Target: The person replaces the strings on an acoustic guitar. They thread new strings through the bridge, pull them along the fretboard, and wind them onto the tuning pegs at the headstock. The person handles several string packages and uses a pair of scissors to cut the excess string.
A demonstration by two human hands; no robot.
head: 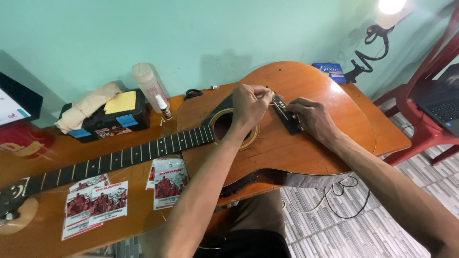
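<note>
Acoustic guitar [306,143] lying flat across the wooden surface [43,229], neck to the left. Left hand [248,105] pinching a thin string [273,98] at the black bridge [287,114]; right hand [311,117] pressing on that bridge. Nearby: string packets [95,205], bottle [150,91], black case [114,117].
</note>
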